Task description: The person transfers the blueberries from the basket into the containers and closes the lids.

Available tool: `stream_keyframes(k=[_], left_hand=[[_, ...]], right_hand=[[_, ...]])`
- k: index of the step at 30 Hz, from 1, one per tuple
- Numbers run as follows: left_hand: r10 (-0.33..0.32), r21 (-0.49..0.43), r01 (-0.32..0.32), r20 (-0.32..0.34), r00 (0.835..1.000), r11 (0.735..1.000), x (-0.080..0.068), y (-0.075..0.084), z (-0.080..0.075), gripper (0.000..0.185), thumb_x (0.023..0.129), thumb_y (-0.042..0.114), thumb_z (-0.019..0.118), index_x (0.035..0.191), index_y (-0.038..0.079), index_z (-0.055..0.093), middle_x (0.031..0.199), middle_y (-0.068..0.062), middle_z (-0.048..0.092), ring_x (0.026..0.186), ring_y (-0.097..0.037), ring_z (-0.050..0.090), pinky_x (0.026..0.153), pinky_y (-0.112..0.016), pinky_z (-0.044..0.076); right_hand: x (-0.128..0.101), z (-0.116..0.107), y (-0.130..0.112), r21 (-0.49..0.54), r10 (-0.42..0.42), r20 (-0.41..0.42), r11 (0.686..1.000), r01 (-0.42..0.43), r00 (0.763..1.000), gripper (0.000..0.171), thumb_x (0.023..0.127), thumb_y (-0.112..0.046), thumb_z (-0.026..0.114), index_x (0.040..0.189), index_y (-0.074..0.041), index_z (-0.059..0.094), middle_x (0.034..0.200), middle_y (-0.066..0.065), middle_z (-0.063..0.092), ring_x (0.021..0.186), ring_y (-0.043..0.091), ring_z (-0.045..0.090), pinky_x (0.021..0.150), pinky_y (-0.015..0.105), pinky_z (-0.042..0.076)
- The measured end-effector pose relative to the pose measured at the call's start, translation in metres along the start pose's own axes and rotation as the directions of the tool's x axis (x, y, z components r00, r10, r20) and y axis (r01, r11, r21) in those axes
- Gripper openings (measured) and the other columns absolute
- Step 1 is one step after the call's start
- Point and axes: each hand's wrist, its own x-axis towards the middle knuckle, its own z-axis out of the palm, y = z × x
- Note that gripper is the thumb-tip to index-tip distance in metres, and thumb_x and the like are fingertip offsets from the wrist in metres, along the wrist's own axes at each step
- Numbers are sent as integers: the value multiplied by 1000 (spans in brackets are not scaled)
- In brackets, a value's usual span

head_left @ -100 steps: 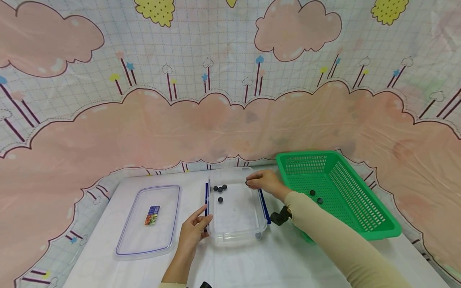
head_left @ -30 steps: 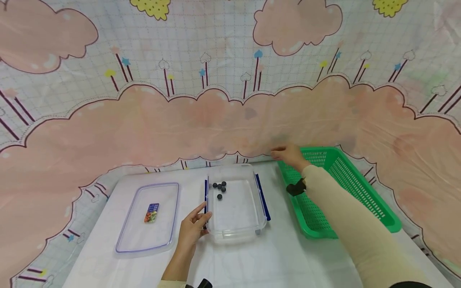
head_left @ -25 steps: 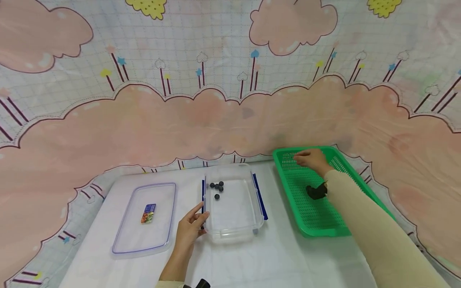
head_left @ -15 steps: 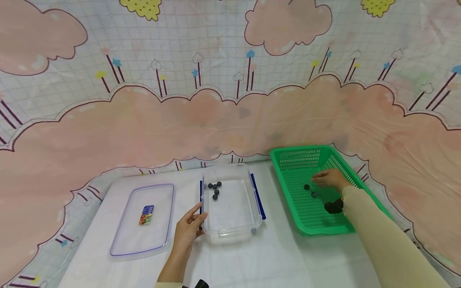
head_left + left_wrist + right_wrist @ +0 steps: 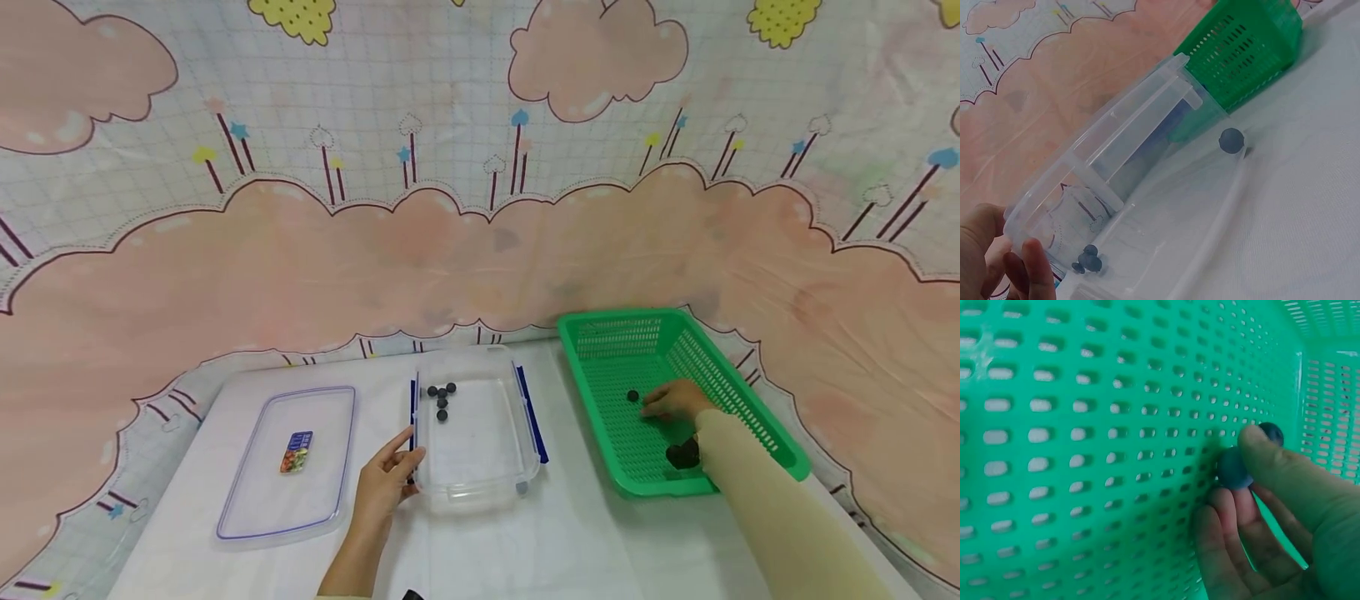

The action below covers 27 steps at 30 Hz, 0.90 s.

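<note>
My left hand [image 5: 382, 483] grips the left edge of a clear plastic container [image 5: 477, 493], thumb at its rim. Several blueberries [image 5: 442, 403] lie together toward the container's back left. Another blueberry [image 5: 1231, 141] sits in its front right corner. Inside the green basket [image 5: 611, 442], my right hand [image 5: 675, 402] reaches down to the floor. In the right wrist view, its thumb and fingers pinch a blueberry [image 5: 1233, 469]. A second basket blueberry [image 5: 1272, 433] shows just beyond the thumb tip.
A clear lid [image 5: 255, 500] with a purple-blue rim and a colourful label [image 5: 297, 452] lies left of the container. Blue side clips [image 5: 532, 414] stick out from the container's sides. A patterned cloth [image 5: 390, 267] hangs behind the white table [image 5: 480, 558].
My right hand has gone from above the container, past the basket's back edge, down into the basket onto a blueberry. One more blueberry lies in the container's back group. My left hand keeps its grip.
</note>
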Motion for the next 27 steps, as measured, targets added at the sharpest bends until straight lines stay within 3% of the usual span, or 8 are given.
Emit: stream_keyframes(k=[7,14,22,27], left_hand=[[0,-6,0,-2,1000,1000,1,-1,1,53,89,19,74,139,12,57,91,3,53,74,-8,49,57,-21,53],[-7,-2,7,-13,1000,1000,-1,1,0,53,89,20,74,139,12,57,91,2,55,75,-10,49,56,-20,52],[-6,-4,6,-16,1000,1000,-2,2,0,53,89,19,74,139,11,57,92,1,55,75,-10,49,56,-20,52],[-6,0,6,-16,1000,1000,-2,3,-1,52,90,18,72,140,11,56,92,0,54,75,-11,48,56,-21,52]], right_hand=[[3,-1,1,-79,-29,-28,997,27,999,29,85,-12,75,108,5,72,107,25,68,79,22,69,78,42,57],[-1,0,-4,-87,-10,-22,996,8,1000,27,87,-13,73,106,5,73,104,22,70,81,24,69,82,46,55],[0,-4,-4,119,30,13,992,-31,999,31,88,-9,71,110,12,67,111,27,66,90,26,69,82,41,58],[-4,-9,-13,182,34,15,983,-36,999,31,91,-8,67,113,15,64,113,28,65,96,31,68,85,41,58]])
